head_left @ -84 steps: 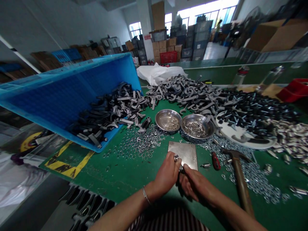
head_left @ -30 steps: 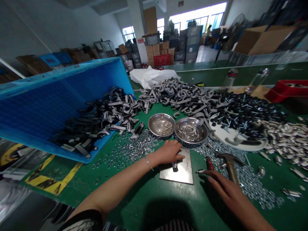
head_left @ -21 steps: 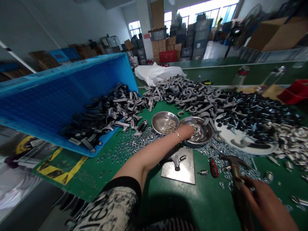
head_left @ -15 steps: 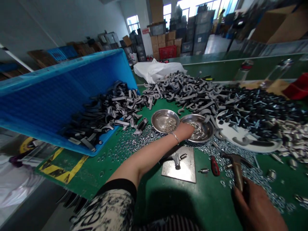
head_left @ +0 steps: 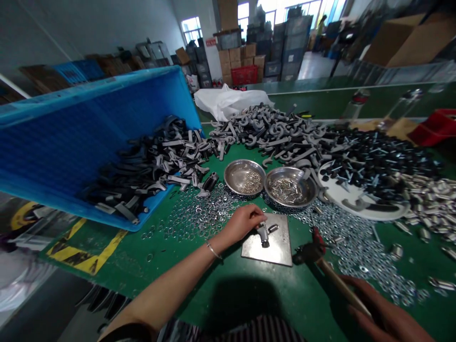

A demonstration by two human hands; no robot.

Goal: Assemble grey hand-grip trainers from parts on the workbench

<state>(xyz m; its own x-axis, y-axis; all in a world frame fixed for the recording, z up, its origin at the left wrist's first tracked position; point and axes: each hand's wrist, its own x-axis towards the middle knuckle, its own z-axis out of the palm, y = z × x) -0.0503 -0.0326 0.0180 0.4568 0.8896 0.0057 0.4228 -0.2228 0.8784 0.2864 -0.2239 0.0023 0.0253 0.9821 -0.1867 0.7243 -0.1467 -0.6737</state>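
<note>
My left hand pinches a small grey metal part that stands on a square steel plate on the green table. My right hand at the lower right grips the wooden handle of a hammer, whose dark head hangs just right of the plate. Behind the plate sit two round steel bowls, the left bowl with tiny washers and the right bowl with small pins.
A tipped blue crate spills dark handle parts at left. Grey hook parts, black screws on a white tray, and silver sleeves are heaped behind. Loose washers cover the table. A red-handled tool lies beside the plate.
My left hand came back from the right bowl to the part on the plate. My right hand picked up the hammer and brought its head over beside the plate.
</note>
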